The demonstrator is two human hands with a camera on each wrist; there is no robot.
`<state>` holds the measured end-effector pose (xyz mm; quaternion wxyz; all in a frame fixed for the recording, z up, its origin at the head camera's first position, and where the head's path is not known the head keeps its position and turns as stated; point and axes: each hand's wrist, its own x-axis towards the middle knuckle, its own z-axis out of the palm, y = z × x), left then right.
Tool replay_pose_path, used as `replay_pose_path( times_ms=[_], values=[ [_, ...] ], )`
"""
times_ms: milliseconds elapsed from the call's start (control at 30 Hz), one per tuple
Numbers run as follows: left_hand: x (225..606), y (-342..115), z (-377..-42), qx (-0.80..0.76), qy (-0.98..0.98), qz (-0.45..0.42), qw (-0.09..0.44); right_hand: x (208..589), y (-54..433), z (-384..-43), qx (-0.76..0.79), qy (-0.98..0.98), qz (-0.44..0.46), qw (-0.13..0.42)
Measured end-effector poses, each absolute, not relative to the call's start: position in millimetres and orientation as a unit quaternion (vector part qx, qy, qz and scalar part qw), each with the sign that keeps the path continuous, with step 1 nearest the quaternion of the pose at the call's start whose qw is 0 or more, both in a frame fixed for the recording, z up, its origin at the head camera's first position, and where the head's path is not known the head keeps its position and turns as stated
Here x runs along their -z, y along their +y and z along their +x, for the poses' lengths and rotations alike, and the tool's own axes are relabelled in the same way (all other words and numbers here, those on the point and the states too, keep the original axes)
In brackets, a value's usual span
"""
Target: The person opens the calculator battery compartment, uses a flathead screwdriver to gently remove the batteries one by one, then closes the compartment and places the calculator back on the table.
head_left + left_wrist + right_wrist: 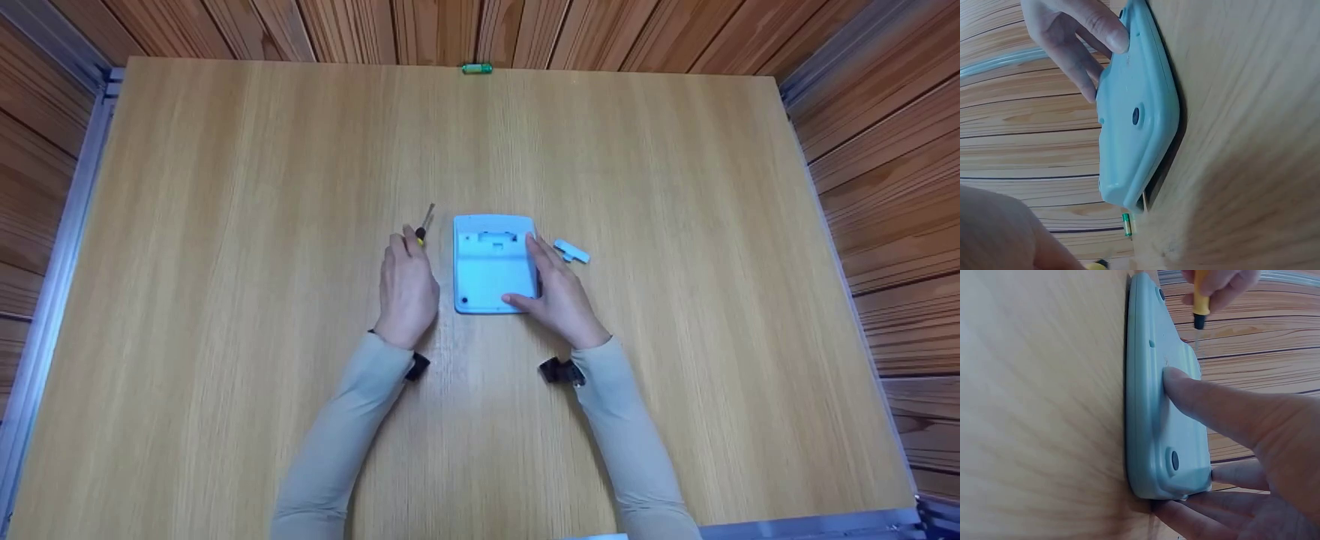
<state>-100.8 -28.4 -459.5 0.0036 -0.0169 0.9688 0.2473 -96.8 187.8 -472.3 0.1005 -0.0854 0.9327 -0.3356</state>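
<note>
A light blue calculator-like device (487,274) lies back side up on the table, with dark round feet and an uncovered battery compartment (496,238) near its far edge. My right hand (559,296) holds its right side, thumb (1176,379) on the back and fingers along the edges. To the left of the device, my left hand (409,289) grips a screwdriver (425,225) with a yellow and black handle. Its thin shaft points away from me, apart from the device. A small blue battery cover (572,251) lies just right of the right hand's fingers.
A green battery (477,68) sits at the far edge of the wooden table (262,187). Wood-panelled walls and metal rails (60,217) border the table. Part of a pale object (600,536) shows at the near edge.
</note>
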Motion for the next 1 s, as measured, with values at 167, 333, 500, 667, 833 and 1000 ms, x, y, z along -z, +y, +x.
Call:
replay_pose_path(
  times_ms=[167,333,500,667,833,1000],
  values=[
    [460.8,-31.6,-101.2,-0.241,0.969,-0.039,0.025,472.7,188.5,-96.4,0.335,0.933,-0.085,0.101],
    [462.1,-33.3,-101.0,-0.215,0.974,-0.044,0.050,473.5,189.1,-96.2,0.331,0.934,-0.088,0.097],
    [464.4,-33.9,-100.7,-0.208,0.975,-0.044,0.066,473.5,188.6,-95.9,0.330,0.934,-0.095,0.093],
    [465.6,-34.8,-100.4,-0.209,0.975,-0.037,0.068,473.2,188.3,-95.8,0.333,0.933,-0.093,0.096],
    [465.5,-35.5,-100.1,-0.216,0.974,-0.030,0.067,473.2,188.3,-96.0,0.333,0.934,-0.092,0.096],
    [465.8,-36.2,-99.8,-0.219,0.973,-0.021,0.068,473.2,188.5,-96.3,0.332,0.934,-0.092,0.097]
  ],
)
